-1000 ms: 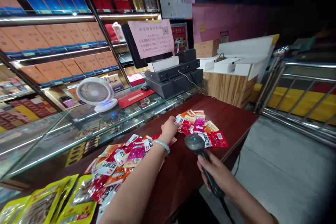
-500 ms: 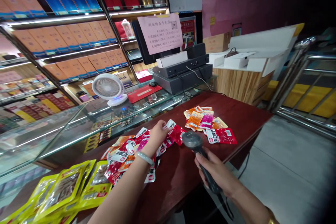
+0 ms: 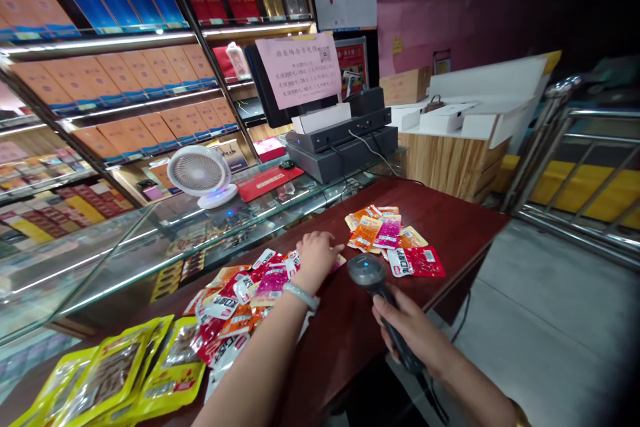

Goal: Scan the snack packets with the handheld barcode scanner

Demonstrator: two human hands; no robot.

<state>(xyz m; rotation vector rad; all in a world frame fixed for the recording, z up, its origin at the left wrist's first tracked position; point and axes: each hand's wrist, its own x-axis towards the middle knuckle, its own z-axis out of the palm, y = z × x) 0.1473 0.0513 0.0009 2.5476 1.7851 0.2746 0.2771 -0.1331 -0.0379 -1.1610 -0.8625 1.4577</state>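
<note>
My left hand (image 3: pixel 317 255), with a pale bangle at its wrist, is closed over a small snack packet (image 3: pixel 341 263). Only a pale corner of that packet shows past the fingers; the rest is hidden. Left of the hand lies a loose pile of red, orange and magenta snack packets (image 3: pixel 235 303). My right hand (image 3: pixel 400 317) is wrapped round the handle of a black barcode scanner (image 3: pixel 367 271), its head towards the left hand and a small blue light showing on top. Just beyond the scanner is a smaller group of similar packets (image 3: pixel 385 233).
Large yellow snack bags (image 3: pixel 120 373) lie at the dark red table's (image 3: pixel 455 213) near left. A glass display case (image 3: pixel 165 227) runs behind, bearing a white fan (image 3: pixel 200 173). A cash-register monitor (image 3: pixel 267 90) stands beyond. A metal railing (image 3: pixel 575 167) is at right.
My left hand has moved right, away from the pile, and the red and white packet at its fingers is now mostly covered. The scanner stays nearly in place; its blue light now shows.
</note>
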